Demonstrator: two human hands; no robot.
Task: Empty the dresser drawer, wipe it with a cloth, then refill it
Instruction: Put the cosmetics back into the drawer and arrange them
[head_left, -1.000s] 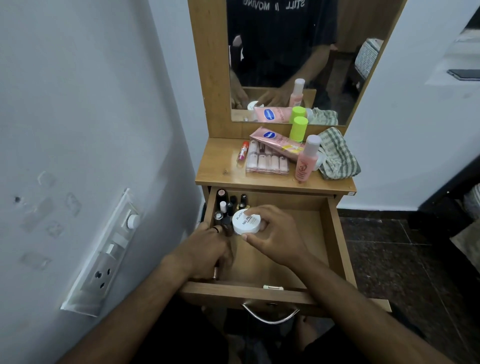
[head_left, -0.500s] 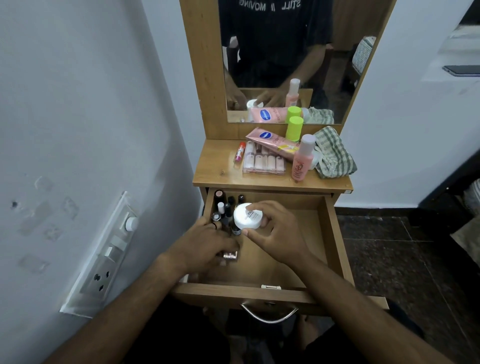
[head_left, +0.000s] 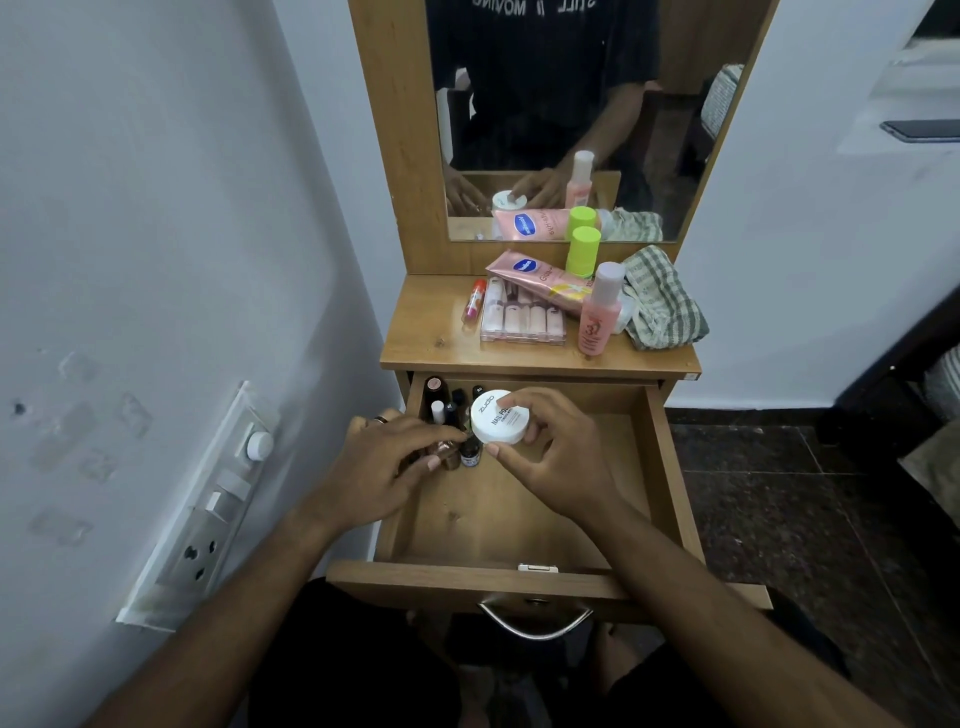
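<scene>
Drawer (head_left: 524, 525) is standing pulled out below the dresser top (head_left: 431, 332), wooden, its floor bare toward the front and right; a metal handle (head_left: 535, 623) is hanging from its front panel. Small bottles (head_left: 441, 410) are standing packed in its back left corner, mostly dark-capped, one with a white cap.

Right hand (head_left: 556, 457) is holding a white jar (head_left: 500, 417) over the drawer's back part, pinched between thumb below and fingers above; the lid is facing the camera, tilted, print reading "zudio" and "NAIL PO...". The jar is sitting just right of the bottles; whether it is touching any of them cannot be told.

Left hand (head_left: 384, 462) is reaching in over the left wall, fingers curled down onto a small copper-toned item (head_left: 445, 451) beside a dark bottle (head_left: 470, 456). It appears to be pinching the item, though the grip is partly hidden. A ring is showing on one finger.

On the dresser top: a cloth (head_left: 660, 301), green-checked and crumpled, lying at the right end; a pink bottle (head_left: 597, 317) standing upright just left of it; a green-capped stick (head_left: 583, 250) behind; a pink tube (head_left: 540, 280) lying slanted, partly over a clear case (head_left: 522, 319) of pale nail pieces; a red-capped lip balm (head_left: 472, 306) lying left of the case.

Mirror (head_left: 571, 119) is standing behind, reflecting both hands and the jar. Wall with a switch panel (head_left: 202, 509) is standing at left.
</scene>
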